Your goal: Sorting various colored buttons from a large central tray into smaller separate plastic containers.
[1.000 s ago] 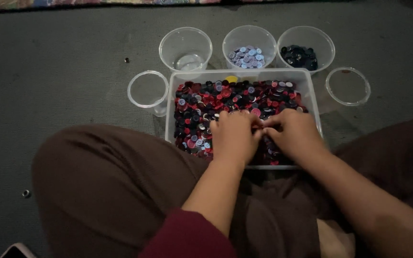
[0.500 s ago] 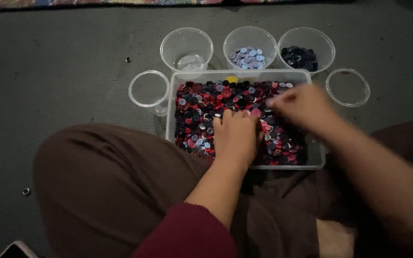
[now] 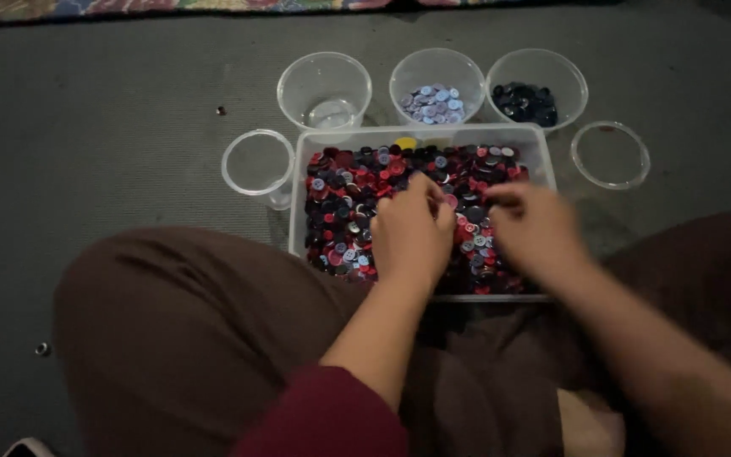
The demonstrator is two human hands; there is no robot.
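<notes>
– Dark grey floor (image 3: 112,101) fills most of the frame, with a strip of patterned rug along the top edge. What's the biggest thing on it?

– A clear plastic tray (image 3: 298,195), centre frame, packed with buttons (image 3: 357,186): red, black, some pale blue. I'd judge the full tray hefty but stiff enough to lift by its long rims; its near edge is covered by the forearms and brown-clad knees.

– And around it?

– Three clear cups above it: an empty cup (image 3: 324,89) at left, a middle cup (image 3: 435,93) with pale blue buttons, a right cup (image 3: 536,95) with dark ones. Light, thin-walled, easily tipped, I'd say. A fourth clear cup (image 3: 257,165) sits just left of the tray, and what may be a lid (image 3: 610,154) lies to its right.

– The hands?

– Left hand (image 3: 412,233) rests knuckles-up on the pile, fingers curled down into it. Right hand (image 3: 535,228) is beside it, blurred, fingers bent onto the buttons. For either grip I cannot tell if it is pinching one or only raking.

– How would a button handle?

– Small, hard, smooth, nearly weightless; likely slippery. Best pinched by the rim with fingertips.

– Anything unclear?

– Dim light muddles dark blue and black. Small specks lie on the floor at upper left and lower left, too small to name.
</notes>
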